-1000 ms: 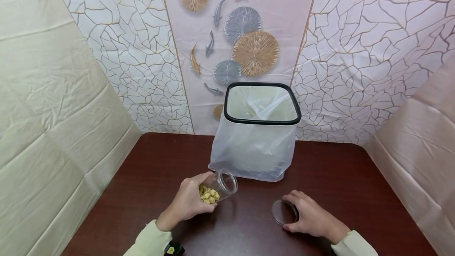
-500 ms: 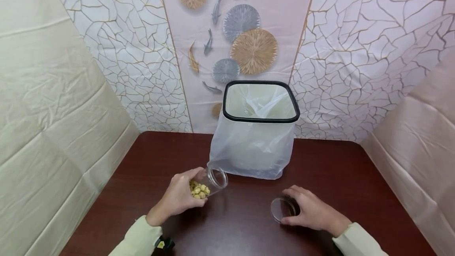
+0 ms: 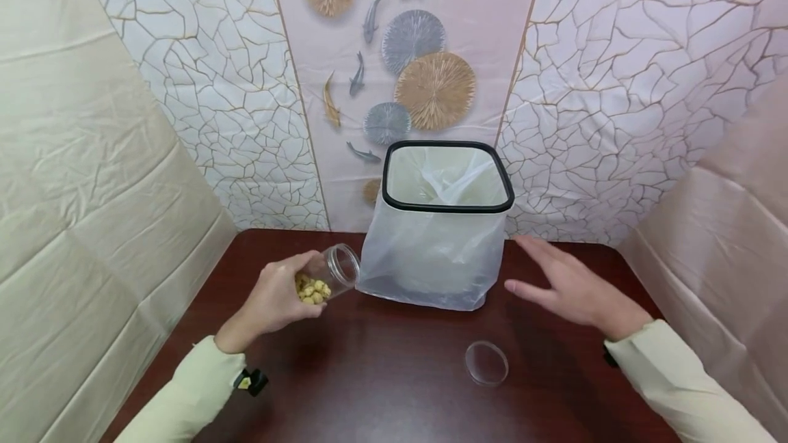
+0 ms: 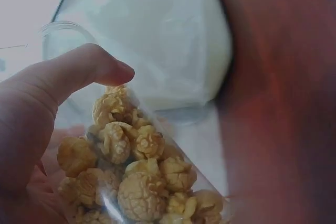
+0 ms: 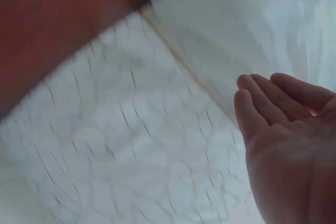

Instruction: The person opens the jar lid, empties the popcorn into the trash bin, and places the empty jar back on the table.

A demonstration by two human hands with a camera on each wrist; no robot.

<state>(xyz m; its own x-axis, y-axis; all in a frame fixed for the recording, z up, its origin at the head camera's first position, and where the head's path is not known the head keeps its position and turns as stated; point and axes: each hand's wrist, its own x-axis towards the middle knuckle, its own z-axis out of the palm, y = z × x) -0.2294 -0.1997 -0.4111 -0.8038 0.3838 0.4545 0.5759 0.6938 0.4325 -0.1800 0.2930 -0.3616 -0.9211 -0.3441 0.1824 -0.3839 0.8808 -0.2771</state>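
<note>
My left hand (image 3: 275, 297) grips a clear jar (image 3: 335, 270), tilted with its uncovered mouth toward the upper right, just left of the bin. Yellow popcorn (image 3: 312, 290) lies in the jar's lower end; the left wrist view shows the popcorn (image 4: 142, 177) close up beneath the thumb. To the right of the bin, my right hand (image 3: 575, 286) is held above the table, fingers extended and holding nothing. A clear round lid (image 3: 486, 363) lies flat on the table, nearer to me than that hand. In the right wrist view the right hand (image 5: 294, 140) shows a bare palm.
At the back of the dark red table (image 3: 369, 388) stands a bin with a black rim (image 3: 448, 208), lined with a translucent white bag (image 3: 431, 258). Patterned cloth (image 3: 246, 87) hangs behind it, and pale cloth (image 3: 104, 210) bounds the left side.
My right hand has let go of the lid, leaving it on the table, and has risen forward and right. My left hand has carried the jar left and forward.
</note>
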